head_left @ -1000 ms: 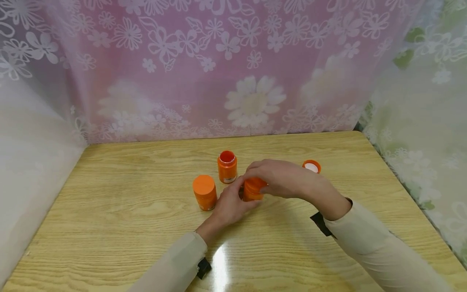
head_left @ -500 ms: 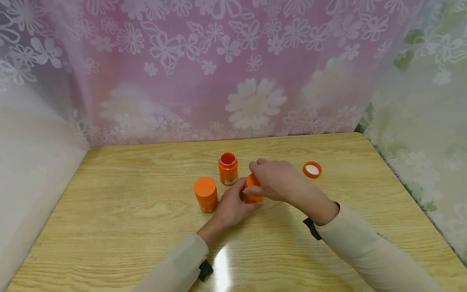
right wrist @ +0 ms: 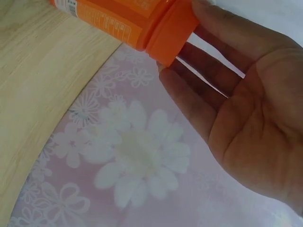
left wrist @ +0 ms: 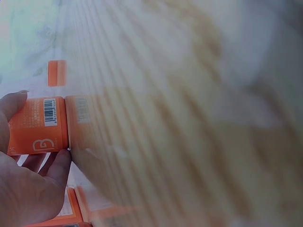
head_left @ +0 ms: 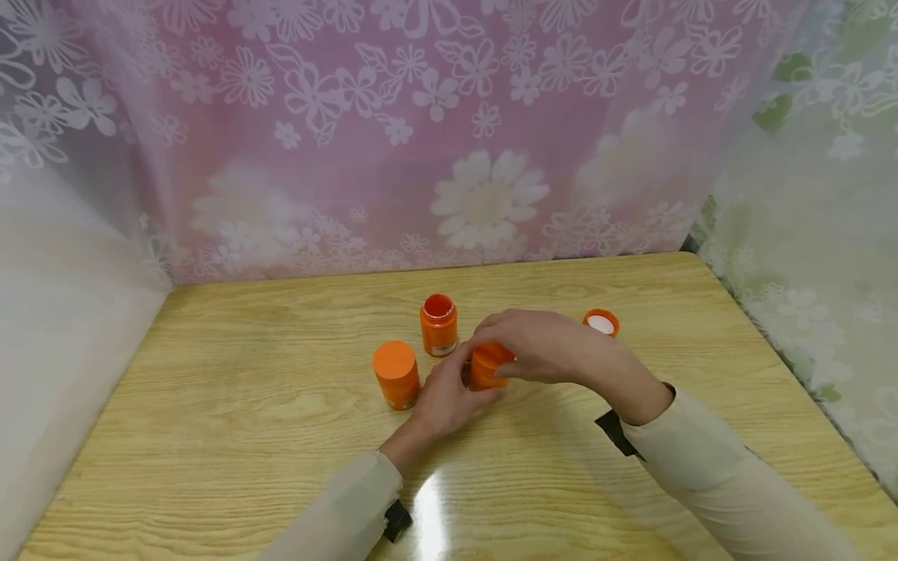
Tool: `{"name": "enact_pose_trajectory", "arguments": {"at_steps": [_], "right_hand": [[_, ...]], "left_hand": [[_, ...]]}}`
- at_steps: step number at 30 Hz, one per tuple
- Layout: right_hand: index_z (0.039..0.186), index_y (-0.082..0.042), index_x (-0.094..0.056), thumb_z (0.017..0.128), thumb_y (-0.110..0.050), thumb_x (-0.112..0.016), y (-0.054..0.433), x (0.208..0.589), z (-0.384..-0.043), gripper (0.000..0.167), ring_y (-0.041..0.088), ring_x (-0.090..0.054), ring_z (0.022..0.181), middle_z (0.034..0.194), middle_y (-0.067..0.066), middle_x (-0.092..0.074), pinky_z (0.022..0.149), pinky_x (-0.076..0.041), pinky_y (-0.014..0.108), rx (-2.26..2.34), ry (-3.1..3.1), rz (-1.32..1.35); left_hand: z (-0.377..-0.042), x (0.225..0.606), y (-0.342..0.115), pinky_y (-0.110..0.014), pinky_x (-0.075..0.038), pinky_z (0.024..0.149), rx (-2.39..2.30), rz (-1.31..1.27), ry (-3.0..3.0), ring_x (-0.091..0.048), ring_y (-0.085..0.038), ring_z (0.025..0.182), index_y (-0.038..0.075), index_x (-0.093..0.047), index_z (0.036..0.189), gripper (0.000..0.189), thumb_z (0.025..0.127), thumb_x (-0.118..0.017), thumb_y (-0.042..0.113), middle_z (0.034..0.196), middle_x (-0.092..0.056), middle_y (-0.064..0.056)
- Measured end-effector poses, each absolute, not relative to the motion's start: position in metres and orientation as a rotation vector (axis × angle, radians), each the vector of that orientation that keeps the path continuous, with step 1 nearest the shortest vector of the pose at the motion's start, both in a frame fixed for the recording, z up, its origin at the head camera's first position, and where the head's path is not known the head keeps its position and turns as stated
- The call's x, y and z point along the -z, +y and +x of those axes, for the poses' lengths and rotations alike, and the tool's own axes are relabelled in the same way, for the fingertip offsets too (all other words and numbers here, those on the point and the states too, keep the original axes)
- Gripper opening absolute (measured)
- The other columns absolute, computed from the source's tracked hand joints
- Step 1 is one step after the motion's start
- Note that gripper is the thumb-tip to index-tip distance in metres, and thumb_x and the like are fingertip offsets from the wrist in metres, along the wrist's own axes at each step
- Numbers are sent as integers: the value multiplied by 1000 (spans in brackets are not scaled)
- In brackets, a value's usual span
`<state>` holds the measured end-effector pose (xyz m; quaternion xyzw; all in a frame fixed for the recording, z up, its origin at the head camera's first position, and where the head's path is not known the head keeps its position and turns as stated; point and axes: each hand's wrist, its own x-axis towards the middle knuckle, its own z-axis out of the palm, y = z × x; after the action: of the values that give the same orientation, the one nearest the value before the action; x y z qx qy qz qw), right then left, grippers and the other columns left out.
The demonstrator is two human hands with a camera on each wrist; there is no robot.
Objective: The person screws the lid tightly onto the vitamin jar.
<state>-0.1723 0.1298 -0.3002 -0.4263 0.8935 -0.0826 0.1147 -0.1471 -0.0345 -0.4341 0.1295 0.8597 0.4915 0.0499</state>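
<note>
On the table stands an orange bottle (head_left: 484, 377) between both hands. Around its lower body my left hand (head_left: 447, 395) curls thumb and fingers; the left wrist view shows its barcode label (left wrist: 50, 112) upright near the table surface. My right hand (head_left: 536, 343) grips the bottle's orange cap (right wrist: 173, 33) from above, thumb on one side and fingers on the other. The cap sits on the bottle's neck; how tightly, I cannot tell. Just left of my left hand is a second orange bottle (head_left: 396, 380) with its cap on. Behind them is an uncapped orange bottle (head_left: 439, 330), mouth up.
A loose orange cap (head_left: 601, 322) lies with its white inside up, beyond my right hand, partly hidden by it. The wood-grain table (head_left: 245, 436) ends at a pink floral curtain (head_left: 351, 179) behind. Pale curtains hang at both sides.
My right hand twisted on the cap half a second ago and has since swung back to about its earlier pose. The left hand keeps its hold, and the bottles stay in place.
</note>
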Motion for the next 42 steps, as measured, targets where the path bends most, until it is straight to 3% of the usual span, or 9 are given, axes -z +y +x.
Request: {"name": "enact_pose_trajectory", "arguments": {"at_steps": [5, 8, 12, 24, 28, 31, 35, 39, 42], "right_hand": [[110, -15, -69, 80, -17, -79, 127, 303, -173, 32, 17, -58, 97, 105, -3, -63, 86, -48, 36, 250, 2675, -1231], [97, -14, -67, 80, -26, -79, 121, 304, -172, 25, 15, -56, 80, 89, -3, -61, 71, -49, 32, 185, 2755, -1169], [80, -12, -58, 79, -38, -78, 116, 305, -168, 34, 14, -46, 61, 70, -3, -49, 53, -40, 27, 103, 2850, -1072], [71, -9, -49, 79, -55, -72, 108, 312, -163, 52, 15, -45, 49, 59, 0, -44, 44, -37, 26, 63, 3001, -810], [78, -8, -55, 79, -62, -66, 110, 310, -163, 54, 17, -50, 56, 67, 2, -52, 47, -39, 28, 99, 2953, -728], [109, -9, -64, 83, -64, -60, 117, 308, -163, 62, 23, -61, 86, 100, 7, -65, 63, -50, 36, 104, 2884, -755], [139, -18, -51, 87, -46, -67, 128, 303, -165, 61, 29, -46, 126, 142, 6, -47, 89, -48, 49, 152, 2761, -1005], [131, -18, -59, 83, -16, -76, 132, 302, -169, 50, 26, -50, 122, 136, 5, -53, 92, -47, 45, 262, 2646, -1184], [122, -16, -65, 81, -7, -76, 130, 303, -170, 44, 23, -57, 110, 122, 3, -61, 91, -47, 41, 295, 2634, -1203]], "left_hand": [[-147, 434, -32, -31, -47, 89, -1512, 418, 2620, -56, -11, 98, 24, -49, 133, 61, 80, -79, 31, 115, -58, 9], [-147, 433, -32, -30, -47, 87, -1516, 408, 2616, -56, -10, 95, 26, -50, 130, 58, 80, -79, 31, 111, -58, 12], [-147, 433, -32, -29, -48, 85, -1526, 404, 2604, -56, -10, 92, 27, -51, 129, 57, 80, -79, 31, 108, -58, 13], [-147, 435, -32, -34, -47, 90, -1520, 407, 2611, -57, -11, 99, 26, -49, 134, 61, 80, -79, 31, 116, -59, 10], [-147, 434, -32, -34, -47, 89, -1531, 408, 2600, -57, -11, 99, 27, -50, 133, 60, 80, -79, 32, 115, -60, 10], [-147, 434, -33, -33, -48, 86, -1535, 417, 2594, -57, -11, 96, 26, -50, 131, 59, 80, -78, 34, 112, -61, 9], [-147, 433, -35, -31, -48, 85, -1530, 419, 2609, -57, -12, 95, 21, -49, 133, 61, 81, -78, 34, 113, -60, 7], [-147, 432, -36, -32, -47, 89, -1528, 412, 2607, -56, -12, 99, 19, -45, 138, 67, 81, -78, 32, 118, -58, 5], [-146, 433, -35, -31, -47, 89, -1527, 414, 2602, -56, -12, 99, 20, -45, 138, 68, 81, -78, 32, 118, -58, 6]]}}
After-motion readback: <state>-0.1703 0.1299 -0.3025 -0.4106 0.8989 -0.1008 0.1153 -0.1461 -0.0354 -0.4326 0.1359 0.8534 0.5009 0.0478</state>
